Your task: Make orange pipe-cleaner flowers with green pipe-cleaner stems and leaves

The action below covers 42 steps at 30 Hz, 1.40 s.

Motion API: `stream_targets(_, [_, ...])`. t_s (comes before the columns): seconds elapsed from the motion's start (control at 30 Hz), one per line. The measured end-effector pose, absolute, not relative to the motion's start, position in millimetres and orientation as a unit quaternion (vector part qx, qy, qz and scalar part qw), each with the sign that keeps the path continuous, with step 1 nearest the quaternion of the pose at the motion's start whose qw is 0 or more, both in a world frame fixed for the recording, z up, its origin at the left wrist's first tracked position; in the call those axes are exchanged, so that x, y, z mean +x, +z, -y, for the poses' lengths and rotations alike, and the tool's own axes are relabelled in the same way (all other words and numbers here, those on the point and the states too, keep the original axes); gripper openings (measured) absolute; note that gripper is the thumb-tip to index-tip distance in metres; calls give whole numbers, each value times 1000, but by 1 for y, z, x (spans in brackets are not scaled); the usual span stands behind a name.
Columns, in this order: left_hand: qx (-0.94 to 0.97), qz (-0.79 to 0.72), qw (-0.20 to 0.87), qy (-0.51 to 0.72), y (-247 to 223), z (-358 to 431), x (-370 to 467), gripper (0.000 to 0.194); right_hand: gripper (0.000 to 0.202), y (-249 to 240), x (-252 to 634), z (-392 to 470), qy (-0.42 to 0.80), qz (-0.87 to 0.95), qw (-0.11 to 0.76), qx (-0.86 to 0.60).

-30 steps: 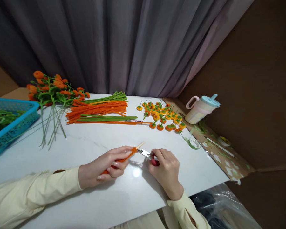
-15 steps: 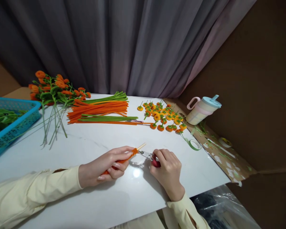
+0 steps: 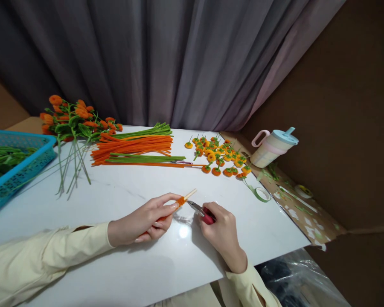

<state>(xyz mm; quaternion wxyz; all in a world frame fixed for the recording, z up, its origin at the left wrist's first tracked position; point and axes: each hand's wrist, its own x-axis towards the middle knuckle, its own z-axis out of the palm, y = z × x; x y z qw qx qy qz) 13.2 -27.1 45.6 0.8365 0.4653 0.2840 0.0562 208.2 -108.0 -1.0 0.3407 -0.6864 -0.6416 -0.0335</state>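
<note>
Pliers (image 3: pixel 207 214) in R hand (image 3: pixel 222 230), open tabletop (image 3: pixel 121 273) btwn hands & edge.

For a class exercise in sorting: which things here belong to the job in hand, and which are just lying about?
Likely the job's:
held orange coil
red-handled tool
orange stems
flower heads
green tape

Probably just lying about:
lidded cup
clear plastic

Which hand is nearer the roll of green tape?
The right hand, just left of and nearer than the tape roll; the left hand is much farther left.
</note>
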Motion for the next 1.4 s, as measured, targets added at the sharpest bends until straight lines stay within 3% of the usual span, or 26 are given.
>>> stream_targets(0.2, [471,-286,832,53,42,26,12,40,13,4,206,108,62,621,346,-701])
stream_targets(0.57, [389,-283,875,58,36,20,13,28,18,1,208,109,-192,642,334,-662])
stream_targets(0.73, [373,-290,878,70,29,17,13,18,17,1,211,109,-160,633,356,-669])
stream_targets(0.97, [374,-283,881,59,19,15,12,20,18,-3,214,110,-139,635,344,-677])
stream_targets(1.2, [372,-290,881,32,15,11,13,34,16,10,264,114,-171,605,296,-719])
stream_targets(1.4, [376,-300,877,14,14,10,12,39,25,13,366,148,-231,398,191,-867])
